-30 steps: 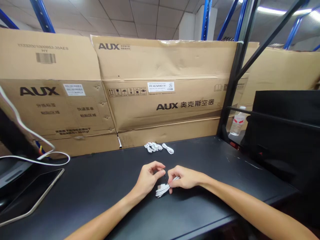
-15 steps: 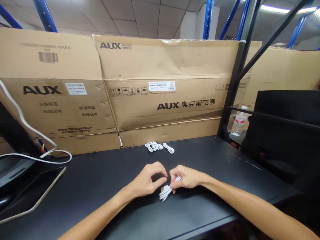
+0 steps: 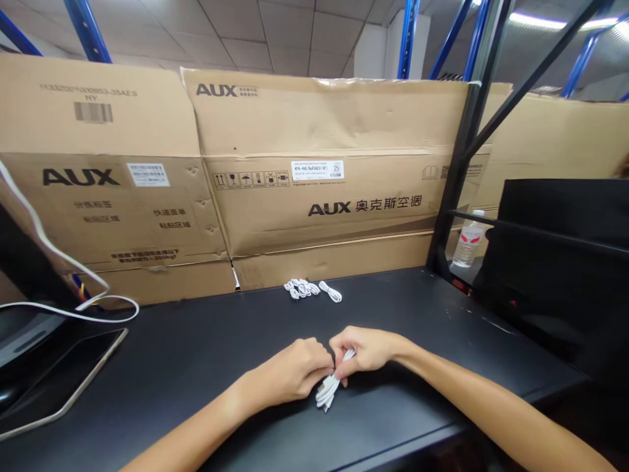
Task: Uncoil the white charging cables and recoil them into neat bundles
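A folded bundle of white cable (image 3: pixel 326 393) is pinched in my right hand (image 3: pixel 366 349), its looped end pointing down toward the front of the black table (image 3: pixel 206 354). My left hand (image 3: pixel 299 370) is closed at the bundle's left side, thumb and fingers pressed together; what they pinch there is too small to make out. Both hands nearly touch. Further back on the table lie a clump of coiled white cables (image 3: pixel 301 288) and, just right of it, one single coiled cable (image 3: pixel 331 292).
Large cardboard boxes (image 3: pixel 334 131) stand along the table's back edge. At left are a tablet (image 3: pixel 63 377) and a loose white cord (image 3: pixel 59 246). On the right are a black metal frame (image 3: pixel 449 190), a water bottle (image 3: pixel 469 241) and a dark panel (image 3: pixel 565 262).
My left hand's fingers have closed from an open curve and moved against the bundle. The bundle's lower end has shifted slightly down and right.
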Available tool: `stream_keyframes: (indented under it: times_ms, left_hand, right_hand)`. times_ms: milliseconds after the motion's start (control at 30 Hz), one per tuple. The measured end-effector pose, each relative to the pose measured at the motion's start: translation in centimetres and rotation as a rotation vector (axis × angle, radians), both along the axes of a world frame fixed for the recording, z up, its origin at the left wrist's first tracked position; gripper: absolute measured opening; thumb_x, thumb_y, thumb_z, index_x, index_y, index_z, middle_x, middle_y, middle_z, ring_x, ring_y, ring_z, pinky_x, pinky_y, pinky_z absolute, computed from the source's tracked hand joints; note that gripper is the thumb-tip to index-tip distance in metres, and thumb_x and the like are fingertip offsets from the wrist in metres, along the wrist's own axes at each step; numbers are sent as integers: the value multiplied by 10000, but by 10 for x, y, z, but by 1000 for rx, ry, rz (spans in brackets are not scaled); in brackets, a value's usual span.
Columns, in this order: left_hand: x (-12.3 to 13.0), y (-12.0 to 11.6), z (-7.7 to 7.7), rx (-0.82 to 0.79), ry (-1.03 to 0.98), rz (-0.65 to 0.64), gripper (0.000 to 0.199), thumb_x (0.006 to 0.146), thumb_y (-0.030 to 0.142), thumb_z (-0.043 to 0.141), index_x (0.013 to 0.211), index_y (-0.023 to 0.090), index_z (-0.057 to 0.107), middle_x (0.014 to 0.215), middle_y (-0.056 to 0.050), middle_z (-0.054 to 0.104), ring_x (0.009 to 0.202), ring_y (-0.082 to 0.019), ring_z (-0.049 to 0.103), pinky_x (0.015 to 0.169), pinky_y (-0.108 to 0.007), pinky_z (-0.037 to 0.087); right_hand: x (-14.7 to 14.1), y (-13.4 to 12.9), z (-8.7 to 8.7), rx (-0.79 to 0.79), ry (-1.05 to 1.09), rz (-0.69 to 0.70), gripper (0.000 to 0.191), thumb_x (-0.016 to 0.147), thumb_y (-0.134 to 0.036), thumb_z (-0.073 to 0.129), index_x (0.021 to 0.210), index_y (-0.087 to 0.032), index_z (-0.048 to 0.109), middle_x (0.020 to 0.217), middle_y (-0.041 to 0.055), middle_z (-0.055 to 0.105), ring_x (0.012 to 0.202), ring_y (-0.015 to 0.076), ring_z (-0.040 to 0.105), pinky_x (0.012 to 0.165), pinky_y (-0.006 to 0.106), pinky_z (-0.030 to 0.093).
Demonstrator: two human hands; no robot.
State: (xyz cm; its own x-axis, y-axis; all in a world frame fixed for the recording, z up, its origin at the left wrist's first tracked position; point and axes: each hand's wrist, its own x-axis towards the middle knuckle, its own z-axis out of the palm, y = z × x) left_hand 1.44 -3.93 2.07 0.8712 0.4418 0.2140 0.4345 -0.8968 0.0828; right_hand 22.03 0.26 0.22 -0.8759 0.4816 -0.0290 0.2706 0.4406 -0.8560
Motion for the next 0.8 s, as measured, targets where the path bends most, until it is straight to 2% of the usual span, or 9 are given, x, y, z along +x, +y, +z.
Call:
stream_keyframes:
  times_ms: [100,167,267,333,367,433,533,667,800]
  left_hand:
    - [1,-1,4,-44,31,-1,238,932,158,395,774,185,572,692,1,599,662,-125,521,632,-222,367]
    - [2,-1,4,23,54,3,224,907,121,402,750,181,551,693,-6,595,656,-133,512,628,-234,366]
    - [2,2,-2,248,89,47,198,823,52,420,705,168,529,657,-23,569,601,-152,475,595,-275,354]
    - [1,5,-9,420,111,88,187,771,27,425,681,162,518,624,-27,543,554,-158,445,568,-304,341]
    - [0,5,-12,494,124,101,182,755,20,425,682,160,517,616,-26,533,535,-159,435,553,-314,332]
    - [-1,5,-17,613,154,106,180,752,15,418,707,156,521,620,-25,522,509,-157,425,519,-326,313]
    - [-1,0,-17,746,194,78,173,804,32,409,775,143,539,645,-26,529,493,-146,430,482,-324,291]
    - [0,-8,-7,884,178,8,157,865,80,420,879,120,570,713,-43,581,524,-134,480,492,-318,328]
    - [-2,-6,-3,976,148,-71,155,871,95,442,904,102,594,759,-54,615,553,-125,520,510,-309,370]
  right_hand:
    - [2,-11,14,297,-90,-4,135,768,-265,628,724,-153,566,626,-24,608,532,78,493,513,177,340]
    - [1,-20,19,560,-144,-39,74,782,-210,579,727,-162,574,601,-24,591,516,86,467,509,195,317]
    - [-5,-29,16,878,-180,-121,99,775,-123,500,718,-160,571,643,17,613,560,119,497,557,240,325]
    - [-9,-30,10,963,-171,-203,119,768,-108,477,700,-151,565,664,45,619,583,136,515,575,259,336]
    - [-11,-29,7,945,-143,-250,114,766,-118,482,692,-149,563,662,49,618,585,137,518,573,259,342]
    - [-12,-25,4,775,-36,-337,84,757,-168,530,681,-152,561,657,37,619,586,128,522,564,241,360]
    - [-9,-14,4,260,124,-396,190,763,-294,585,641,-154,550,581,5,598,517,105,517,506,211,387]
    - [-5,-3,3,-382,264,-350,333,783,-413,590,602,-137,543,503,4,583,417,98,520,401,199,405]
    - [-5,3,-4,-773,209,-179,270,767,-358,631,697,-101,592,622,62,671,442,110,586,393,183,451]
